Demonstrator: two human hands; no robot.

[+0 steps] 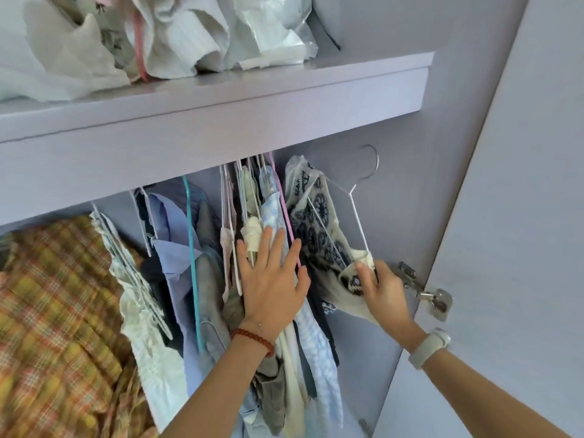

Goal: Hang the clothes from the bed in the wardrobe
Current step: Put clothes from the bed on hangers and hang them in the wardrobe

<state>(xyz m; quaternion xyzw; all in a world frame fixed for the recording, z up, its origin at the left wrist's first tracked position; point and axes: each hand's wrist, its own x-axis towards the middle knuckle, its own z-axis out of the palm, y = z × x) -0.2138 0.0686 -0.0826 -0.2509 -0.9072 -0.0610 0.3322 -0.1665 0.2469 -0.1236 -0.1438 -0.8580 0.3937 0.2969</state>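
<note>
Garment in hand: a cream top with dark floral print (pixel 319 222) hangs on a white wire hanger (pixel 357 213), at the right end of the wardrobe opening, just beside the row of hung clothes (pixel 202 248).
Right hand: the right hand (pixel 384 290) pinches the hanger's lower corner together with a fold of the printed top; fingers curled around both.
Left hand: the left hand (pixel 271 279) lies flat against the hung clothes, fingers straight and spread, pressing on a pale blue garment (pixel 273 216) and the pink hanger (pixel 289 216) next to it.
Hook: the hanger's metal hook (pixel 371 161) stands free in the air, up and to the right of the row, close under the shelf (pixel 221 99); it appears to catch on nothing.
Rail: hidden behind the shelf's front edge, so its exact line cannot be told.
Long axis: the hanger tilts steeply, hook uppermost, its gripped corner lowest and nearest the person.
Deciding relation: the hook lies above and slightly left of the right hand's fingers; the gap held open by the left hand lies further left of it.
Judgement: the right hand is the one placed to lift the hook over the rail.
Nearby: a door hinge (pixel 426 292) sits just right of the right hand.
</note>
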